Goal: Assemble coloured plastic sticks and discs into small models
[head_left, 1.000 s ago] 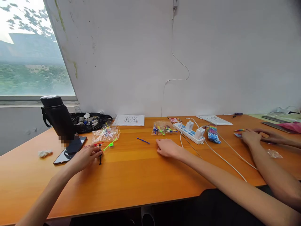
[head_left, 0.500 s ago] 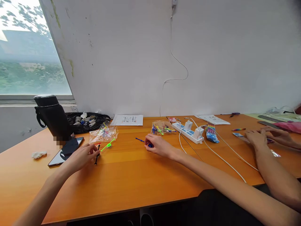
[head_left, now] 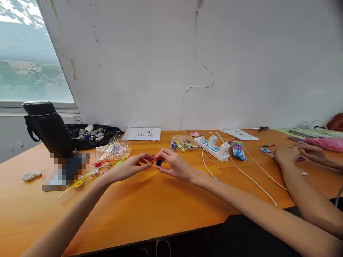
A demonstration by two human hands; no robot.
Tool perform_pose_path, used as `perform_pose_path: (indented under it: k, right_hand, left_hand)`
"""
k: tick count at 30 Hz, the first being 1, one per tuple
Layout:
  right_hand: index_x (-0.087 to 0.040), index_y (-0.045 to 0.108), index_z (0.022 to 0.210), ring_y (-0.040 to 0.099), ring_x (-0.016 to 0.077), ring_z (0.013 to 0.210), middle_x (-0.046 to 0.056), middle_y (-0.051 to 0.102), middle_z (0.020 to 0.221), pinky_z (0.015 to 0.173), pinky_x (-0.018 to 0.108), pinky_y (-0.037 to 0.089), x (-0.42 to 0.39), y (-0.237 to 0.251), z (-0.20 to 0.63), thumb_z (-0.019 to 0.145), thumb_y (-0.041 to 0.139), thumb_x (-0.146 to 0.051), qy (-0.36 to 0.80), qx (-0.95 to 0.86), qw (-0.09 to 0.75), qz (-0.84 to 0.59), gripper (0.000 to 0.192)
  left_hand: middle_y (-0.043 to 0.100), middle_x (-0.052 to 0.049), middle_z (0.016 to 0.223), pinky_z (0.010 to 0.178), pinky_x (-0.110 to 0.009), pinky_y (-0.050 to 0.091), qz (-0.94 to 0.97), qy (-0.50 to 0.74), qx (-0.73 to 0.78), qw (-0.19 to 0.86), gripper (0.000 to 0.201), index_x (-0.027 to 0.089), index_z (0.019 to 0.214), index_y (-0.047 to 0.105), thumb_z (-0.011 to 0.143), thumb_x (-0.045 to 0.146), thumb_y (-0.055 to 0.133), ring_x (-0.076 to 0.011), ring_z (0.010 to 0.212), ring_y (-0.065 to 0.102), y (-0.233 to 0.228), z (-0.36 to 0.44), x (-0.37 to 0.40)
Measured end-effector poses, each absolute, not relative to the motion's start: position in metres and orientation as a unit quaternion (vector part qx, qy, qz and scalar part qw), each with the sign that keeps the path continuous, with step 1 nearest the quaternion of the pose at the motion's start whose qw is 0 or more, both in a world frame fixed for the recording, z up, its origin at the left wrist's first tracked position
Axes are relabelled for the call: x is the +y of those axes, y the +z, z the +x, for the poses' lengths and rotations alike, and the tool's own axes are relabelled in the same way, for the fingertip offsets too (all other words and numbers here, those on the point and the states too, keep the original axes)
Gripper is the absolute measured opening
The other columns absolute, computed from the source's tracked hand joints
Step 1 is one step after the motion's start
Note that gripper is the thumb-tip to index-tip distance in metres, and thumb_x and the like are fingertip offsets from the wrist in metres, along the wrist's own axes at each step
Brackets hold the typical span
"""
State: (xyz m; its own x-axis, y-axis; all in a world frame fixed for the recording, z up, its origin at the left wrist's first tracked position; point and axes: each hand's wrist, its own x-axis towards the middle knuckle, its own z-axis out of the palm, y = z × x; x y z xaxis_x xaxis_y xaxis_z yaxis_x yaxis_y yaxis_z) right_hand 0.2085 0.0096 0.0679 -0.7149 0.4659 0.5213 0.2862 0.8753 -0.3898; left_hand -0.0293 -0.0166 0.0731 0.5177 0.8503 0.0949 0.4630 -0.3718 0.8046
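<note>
My right hand [head_left: 175, 167] pinches a small blue disc piece [head_left: 159, 163] between thumb and fingertips just above the orange table [head_left: 160, 207]. My left hand [head_left: 128, 167] is right beside it, empty, fingers spread and pointing at the blue piece. A thin black stick [head_left: 106, 169] lies on the table left of my left hand. Close by lie a green stick [head_left: 119, 162], a red piece [head_left: 98, 164] and a yellow stick with a disc [head_left: 77, 184]. Two clear bags of coloured sticks sit behind my hands [head_left: 112, 150] [head_left: 182, 144].
A black bottle [head_left: 48, 126], a black bag of small parts [head_left: 91, 132] and a paper sheet [head_left: 142, 134] stand at the back left. A white power strip [head_left: 213, 148] with cables lies to the right. Another person's hands [head_left: 291, 156] work at the far right. A crumpled tissue [head_left: 30, 175] lies at the left.
My right hand picked up the blue piece and drew it toward the middle. My left hand let go of the black stick and moved right to meet it. The view has shifted right.
</note>
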Motion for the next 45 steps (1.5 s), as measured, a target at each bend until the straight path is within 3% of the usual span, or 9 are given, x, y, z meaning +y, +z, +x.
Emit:
perform_pose_path:
  k: [5,9,15,23,28,31,36,41,45]
  right_hand:
    - [-0.02,0.059,0.101,0.06,0.0173,0.096,0.005,0.059,0.104,0.088,0.031,0.051,0.019,0.05,0.215,0.091,0.062,-0.021,0.159,-0.906,0.317,-0.229,0.01]
    - [-0.021,0.059,0.108,0.062,0.0172,0.097,0.006,0.059,0.11,0.089,0.032,0.052,0.027,0.041,0.216,0.092,0.062,-0.021,0.176,-0.902,0.31,-0.242,0.017]
    - [-0.023,0.046,0.132,0.051,0.0239,0.122,0.01,0.054,0.129,0.105,0.043,0.043,0.036,0.022,0.212,0.091,0.057,-0.016,0.069,-0.886,0.324,-0.324,0.043]
    - [-0.02,0.055,0.118,0.052,0.0218,0.117,0.009,0.056,0.121,0.104,0.041,0.041,0.052,-0.002,0.215,0.095,0.055,-0.027,0.102,-0.858,0.289,-0.412,0.025]
    - [-0.018,0.06,0.098,0.052,0.0219,0.108,0.008,0.06,0.107,0.097,0.04,0.042,0.064,-0.006,0.196,0.095,0.056,-0.03,0.107,-0.821,0.286,-0.482,0.013]
    - [-0.018,0.061,0.092,0.056,0.02,0.097,0.007,0.063,0.098,0.09,0.036,0.044,0.067,-0.009,0.187,0.094,0.056,-0.028,0.184,-0.793,0.315,-0.489,0.012]
    - [-0.016,0.061,0.093,0.06,0.0159,0.088,0.005,0.067,0.094,0.087,0.031,0.044,0.066,-0.003,0.183,0.09,0.059,-0.036,0.421,-0.672,0.407,-0.453,0.02]
    - [-0.015,0.066,0.092,0.054,0.0135,0.079,0.001,0.064,0.085,0.078,0.028,0.041,0.061,0.012,0.192,0.076,0.072,-0.058,0.533,-0.663,0.363,-0.381,0.046]
    - [-0.014,0.068,0.09,0.055,0.0135,0.079,0.001,0.065,0.083,0.079,0.029,0.04,0.06,0.01,0.196,0.073,0.074,-0.061,0.553,-0.668,0.347,-0.358,0.05]
  left_hand:
    - [0.066,-0.006,0.091,0.08,-0.031,0.046,0.737,0.342,0.333,0.478,0.034,0.017,0.101,0.064,0.09,0.047,0.057,-0.0178,0.083,0.059,0.029,0.005,0.005]
    - [0.067,-0.007,0.095,0.084,-0.033,0.048,0.71,0.359,0.337,0.504,0.036,0.017,0.109,0.064,0.09,0.048,0.059,-0.0192,0.087,0.061,0.006,0.007,0.01]
    - [0.068,-0.009,0.1,0.093,-0.036,0.051,0.64,0.412,0.369,0.534,0.038,0.015,0.107,0.063,0.085,0.047,0.065,-0.02,0.093,0.065,0.005,-0.005,0.021]
    - [0.07,-0.013,0.105,0.096,-0.038,0.052,0.557,0.446,0.394,0.579,0.038,0.012,0.105,0.064,0.082,0.042,0.067,-0.019,0.089,0.068,0.007,-0.011,0.025]
    - [0.071,-0.014,0.105,0.093,-0.038,0.053,0.554,0.455,0.38,0.584,0.041,0.013,0.106,0.062,0.082,0.044,0.068,-0.0181,0.086,0.068,0.006,-0.009,0.024]
    - [0.072,-0.012,0.1,0.086,-0.036,0.054,0.569,0.45,0.37,0.58,0.043,0.013,0.107,0.062,0.083,0.048,0.067,-0.0176,0.082,0.068,0.006,-0.007,0.024]
    - [0.071,-0.01,0.095,0.075,-0.031,0.052,0.586,0.432,0.366,0.58,0.048,0.014,0.112,0.062,0.083,0.051,0.066,-0.0151,0.073,0.065,0.006,-0.007,0.024]
    - [0.071,-0.01,0.094,0.075,-0.031,0.052,0.576,0.444,0.358,0.585,0.049,0.014,0.114,0.06,0.084,0.051,0.067,-0.015,0.074,0.066,0.002,-0.007,0.027]
    - [0.072,-0.012,0.102,0.078,-0.033,0.054,0.582,0.452,0.347,0.58,0.046,0.015,0.11,0.059,0.084,0.051,0.068,-0.0171,0.081,0.068,-0.003,-0.008,0.029]
